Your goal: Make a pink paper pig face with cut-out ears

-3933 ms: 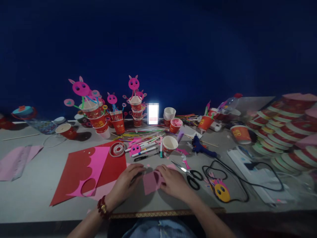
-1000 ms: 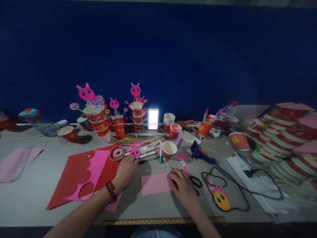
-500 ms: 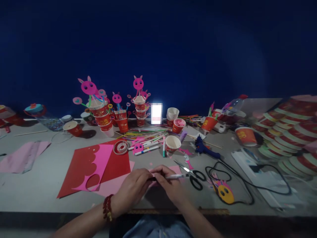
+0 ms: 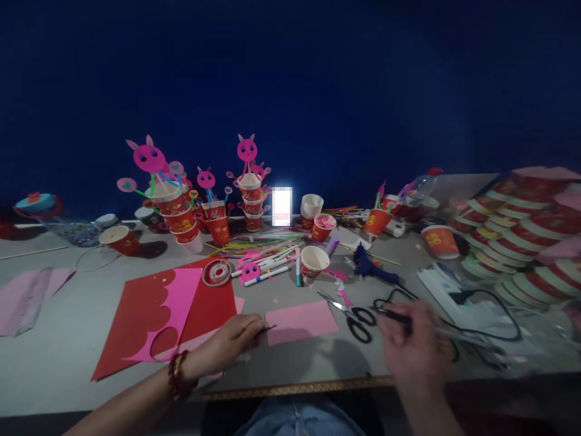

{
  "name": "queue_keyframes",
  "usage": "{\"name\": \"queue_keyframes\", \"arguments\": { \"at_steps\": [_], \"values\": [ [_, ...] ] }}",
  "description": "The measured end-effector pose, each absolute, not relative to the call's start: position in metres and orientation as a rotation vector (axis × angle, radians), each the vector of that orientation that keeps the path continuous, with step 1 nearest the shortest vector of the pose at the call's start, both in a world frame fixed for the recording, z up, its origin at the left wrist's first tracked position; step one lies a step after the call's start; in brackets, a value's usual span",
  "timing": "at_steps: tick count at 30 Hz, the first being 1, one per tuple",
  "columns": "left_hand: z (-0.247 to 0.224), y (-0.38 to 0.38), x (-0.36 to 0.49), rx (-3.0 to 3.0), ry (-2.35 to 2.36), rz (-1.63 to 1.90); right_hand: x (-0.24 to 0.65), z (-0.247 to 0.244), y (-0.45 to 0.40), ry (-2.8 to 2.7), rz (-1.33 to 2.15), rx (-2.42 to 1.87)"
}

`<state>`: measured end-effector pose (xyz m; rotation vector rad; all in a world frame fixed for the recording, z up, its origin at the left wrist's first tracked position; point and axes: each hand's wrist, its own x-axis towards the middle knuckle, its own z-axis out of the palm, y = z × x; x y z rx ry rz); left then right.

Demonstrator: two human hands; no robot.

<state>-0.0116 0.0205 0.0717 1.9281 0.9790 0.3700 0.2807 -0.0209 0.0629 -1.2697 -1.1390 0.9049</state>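
Observation:
My left hand (image 4: pixel 242 336) is closed on a small dark, thin item (image 4: pixel 270 328), its tip just over the left edge of a pale pink paper piece (image 4: pixel 302 322). My right hand (image 4: pixel 415 345), blurred by motion, is at the right, closed on a dark pen (image 4: pixel 396 315) that points left. Between the hands lie open scissors (image 4: pixel 349 312) with black handles. The right hand hides most of the black cord and whatever lies under it.
Red card (image 4: pixel 113 327) with cut magenta paper lies at the left. A paper cup (image 4: pixel 315 263), markers (image 4: pixel 270 275) and a blue glue gun (image 4: pixel 370 266) stand or lie beyond. Stacked cups with pink faces (image 4: pixel 177 221) rise behind; more cups (image 4: pixel 526 236) are at the right.
My hands have parted: the right moved far right with the pen, the left slightly left and down. The pale pink piece between them is now uncovered. The view has shifted a little.

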Motion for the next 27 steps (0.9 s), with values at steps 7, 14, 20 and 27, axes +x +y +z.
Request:
{"name": "queue_keyframes", "arguments": {
  "at_steps": [7, 14, 20, 27],
  "values": [
    [0.025, 0.068, -0.006, 2.703, 1.307, 0.301, 0.276, 0.009, -0.017, -1.649, 0.71, -1.394],
    [0.017, 0.069, -0.011, 2.747, 1.221, 0.355, 0.255, -0.009, -0.007, -2.153, 0.388, -1.413],
    [0.021, 0.042, -0.027, 2.812, 0.613, 0.362, 0.262, -0.01, 0.001, -2.209, 0.325, -1.356],
    [0.004, 0.035, -0.033, 2.933, 0.594, 0.355, 0.267, 0.003, 0.002, -2.203, 0.285, -1.253]
  ]
}}
